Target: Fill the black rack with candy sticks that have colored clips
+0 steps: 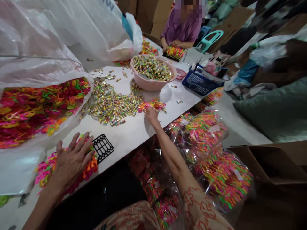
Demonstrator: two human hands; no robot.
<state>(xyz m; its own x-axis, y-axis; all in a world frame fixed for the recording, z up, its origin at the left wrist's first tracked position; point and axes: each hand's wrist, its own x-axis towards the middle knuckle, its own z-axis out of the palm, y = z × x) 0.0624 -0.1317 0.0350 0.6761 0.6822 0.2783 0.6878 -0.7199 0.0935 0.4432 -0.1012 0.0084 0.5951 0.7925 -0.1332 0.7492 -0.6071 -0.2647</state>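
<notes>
My left hand [74, 156] lies with fingers spread on a heap of bright pink, orange and green plastic pieces [92, 167]. A black plastic grid [103, 147] sticks out beside its fingertips. Farther along the table, my right hand [151, 115] is curled over a small bunch of similar colourful plastic pieces [158, 105], its fingertips partly hidden among them. Just left of that bunch spreads a pile of small striped tubes [115, 102]. More such tubes fill a pink basin [144, 80] behind it.
A white plastic sack [81, 110] of colourful pieces lies open at left. A blue basket [198, 83] stands near the table's right edge. Clear bags of bright pieces [225, 179] and a cardboard box [268, 163] sit below. Across the table, a person in purple [182, 30] handles a filled rack [175, 52].
</notes>
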